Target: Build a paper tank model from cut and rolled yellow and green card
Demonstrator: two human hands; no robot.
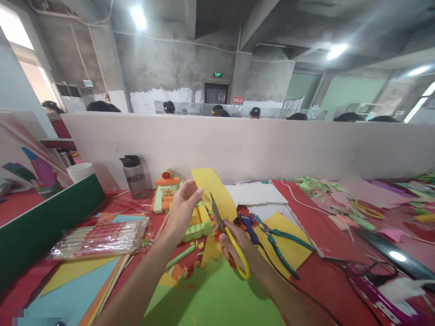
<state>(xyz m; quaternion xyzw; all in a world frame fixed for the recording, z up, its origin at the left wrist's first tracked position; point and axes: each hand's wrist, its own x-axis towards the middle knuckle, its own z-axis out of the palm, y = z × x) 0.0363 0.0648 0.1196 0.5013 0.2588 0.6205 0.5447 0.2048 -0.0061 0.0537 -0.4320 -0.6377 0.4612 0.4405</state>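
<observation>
Your left hand [184, 202] pinches the left edge of the yellow paper strip [217, 189] | strip between hands, long axis far-left to near-right | your right hand [235, 240], closed round scissors [222, 224], nearer its near end; blades point far-left

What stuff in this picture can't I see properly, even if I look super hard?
In the head view:
Part of the yellow-and-green paper model: behind the left hand and yellow strip.
Part of the handle of the scissors: covered by the right hand.
The near end of the green sheet: cut off by the bottom edge.
Words on the red wall sign: too small.
</observation>
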